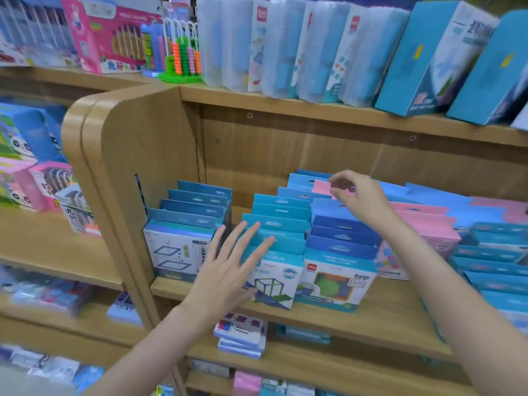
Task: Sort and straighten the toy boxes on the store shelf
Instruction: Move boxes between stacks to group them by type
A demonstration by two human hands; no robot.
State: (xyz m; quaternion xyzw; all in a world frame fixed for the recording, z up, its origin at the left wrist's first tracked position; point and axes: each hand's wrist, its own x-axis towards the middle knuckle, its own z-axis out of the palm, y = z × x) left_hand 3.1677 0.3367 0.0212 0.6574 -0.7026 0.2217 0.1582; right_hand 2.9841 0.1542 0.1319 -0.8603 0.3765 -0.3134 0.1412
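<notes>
My left hand (228,270) is spread flat, fingers straight and apart, over the front of the middle row of teal-topped cardboard toy boxes (275,247) on the wooden store shelf (380,310). The front box of that row (273,281) is white with a drawn cube frame on its face; my palm covers its left edge, though I cannot tell whether I am pressing it or only hovering.

My right hand (355,195) reaches further back, fingers loosely curled above a pink-topped box (321,187) standing among blue ones. Motion blur keeps me from telling whether the fingertips pinch anything.

To the left, a separate row of darker blue-topped boxes (190,218) stands upright against the shelf's rounded wooden side panel (128,155). Just right of the middle row is a row with deep blue header cards (341,238), its front box showing a green and orange shape. Further right lie pink-topped boxes (425,224) and more teal ones (497,252), leaning at mixed angles.

On the shelf above, tall light blue boxes (428,58) lean sideways beside a green-based bead abacus (183,58).
</notes>
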